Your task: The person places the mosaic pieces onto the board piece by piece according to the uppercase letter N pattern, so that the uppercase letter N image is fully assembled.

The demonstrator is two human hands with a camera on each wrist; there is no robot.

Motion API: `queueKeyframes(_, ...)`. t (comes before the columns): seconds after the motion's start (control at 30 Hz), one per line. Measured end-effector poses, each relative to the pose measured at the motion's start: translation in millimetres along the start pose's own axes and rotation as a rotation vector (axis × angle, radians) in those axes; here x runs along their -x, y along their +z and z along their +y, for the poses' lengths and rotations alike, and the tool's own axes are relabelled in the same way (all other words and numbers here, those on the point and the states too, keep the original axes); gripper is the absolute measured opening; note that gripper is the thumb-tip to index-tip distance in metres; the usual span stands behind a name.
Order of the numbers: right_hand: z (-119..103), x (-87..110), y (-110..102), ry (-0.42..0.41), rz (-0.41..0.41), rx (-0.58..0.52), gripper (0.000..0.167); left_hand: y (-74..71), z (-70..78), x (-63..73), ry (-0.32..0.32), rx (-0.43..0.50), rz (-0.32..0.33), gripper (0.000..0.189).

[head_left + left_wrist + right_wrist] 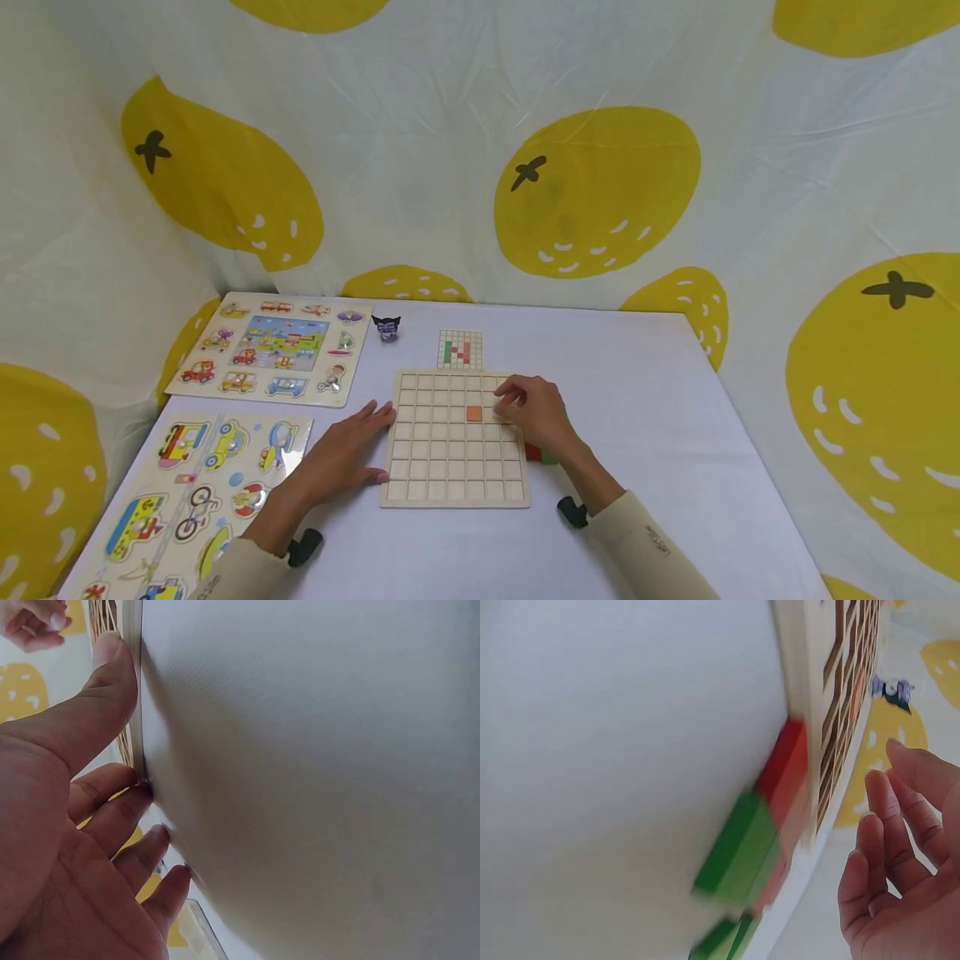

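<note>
A square wooden grid board (447,469) lies flat on the white table, with one orange tile (474,413) in a cell right of its middle. My left hand (347,446) rests at the board's left edge; its thumb and fingertips touch the rim in the left wrist view. Over the board's right side hovers my right hand (542,412), fingers loosely bent, with nothing seen between them in the right wrist view. Below it, beside the board's right edge, lie red blocks (784,761) and green blocks (739,844), mostly hidden by that hand in the head view.
Behind the board lies a small pattern card (459,350) with green and red squares. A dark-and-purple figurine (387,328) stands to its left. Two picture puzzle boards, a far one (225,325) and a nearer one (258,433), cover the table's left side.
</note>
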State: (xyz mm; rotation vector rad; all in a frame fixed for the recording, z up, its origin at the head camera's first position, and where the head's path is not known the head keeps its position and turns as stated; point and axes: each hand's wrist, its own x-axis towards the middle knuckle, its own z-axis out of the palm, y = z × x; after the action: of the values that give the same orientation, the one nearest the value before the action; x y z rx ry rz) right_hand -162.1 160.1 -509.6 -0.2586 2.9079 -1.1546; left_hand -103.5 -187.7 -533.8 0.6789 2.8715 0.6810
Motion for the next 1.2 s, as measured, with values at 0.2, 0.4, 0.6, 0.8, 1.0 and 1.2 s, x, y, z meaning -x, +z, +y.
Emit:
queueKeyframes(0.2,20,3.0,-19,0.09,0.005,0.004,0.02,-0.4,-0.4,-0.3,0.002,0.004,0.002,0.103)
queueKeyframes(0.4,35,6.8,-27,0.155,-0.038,0.079,0.027,-1.0,0.3,-0.4,0.006,-0.003,0.004,0.102)
queueKeyframes(0.6,39,9.5,-27,0.137,-0.098,0.101,0.031,0.1,-0.5,-1.0,0.009,-0.015,0.005,0.102)
queueKeyframes(0.8,37,10.7,-24,0.087,-0.132,0.102,0.025,0.8,0.3,-1.0,0.004,0.003,0.005,0.103)
queueKeyframes(1.0,38,12.5,-25,0.098,-0.135,0.145,0.024,0.5,2.0,-1.1,0.003,0.009,-0.001,0.102)
queueKeyframes(1.2,40,13.6,-28,0.109,-0.154,0.163,0.02,-0.4,3.0,-0.5,0.001,0.001,0.003,0.102)
